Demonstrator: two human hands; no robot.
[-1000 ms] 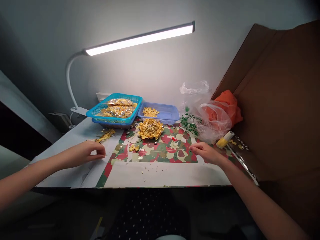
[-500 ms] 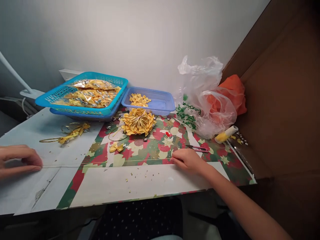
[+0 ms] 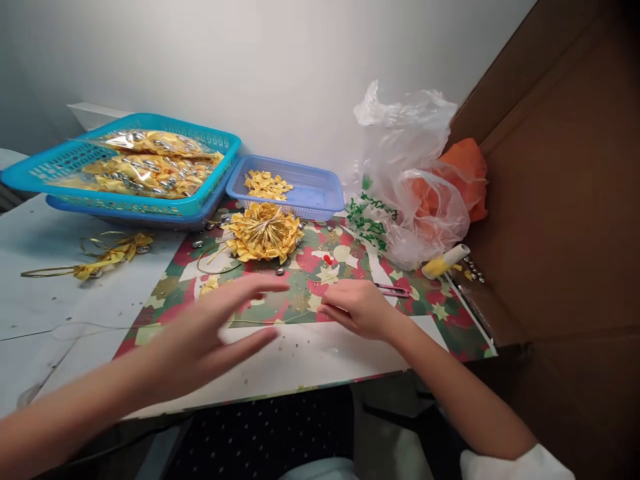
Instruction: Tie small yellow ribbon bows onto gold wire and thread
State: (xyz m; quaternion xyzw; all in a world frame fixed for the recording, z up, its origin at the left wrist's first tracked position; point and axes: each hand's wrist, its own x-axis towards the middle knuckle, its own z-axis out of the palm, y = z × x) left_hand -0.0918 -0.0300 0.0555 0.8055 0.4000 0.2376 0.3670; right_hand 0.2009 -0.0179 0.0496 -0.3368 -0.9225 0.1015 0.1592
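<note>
My right hand (image 3: 357, 308) is closed in a pinch over the patterned table covering, gripping the end of a thin pale cord (image 3: 296, 317). That cord trails leftward under my other hand and lies loosely curved on the pale tabletop at the left. Over the middle of the table is my left hand (image 3: 213, 327), slightly blurred, thumb and fingers apart with nothing between them. Just beyond it, a yellow ribbon bow (image 3: 209, 285) is partly hidden by the fingers. Behind stands a round bundle of yellow bows with gold cords (image 3: 265, 235). Thread snips (image 3: 397, 291) lie beside my right hand.
At the back left, a turquoise basket (image 3: 150, 120) holds bagged bows; a blue basket (image 3: 320, 200) beside it has loose ones. More bows on gold cord (image 3: 113, 257) lie left. Plastic bags (image 3: 400, 173), a yellow-white roll (image 3: 445, 261) and a cardboard wall (image 3: 555, 180) are right.
My left hand has let go of the cord at the far left and swung right towards my right hand. The stretched cord has gone slack. My right hand keeps its pinch.
</note>
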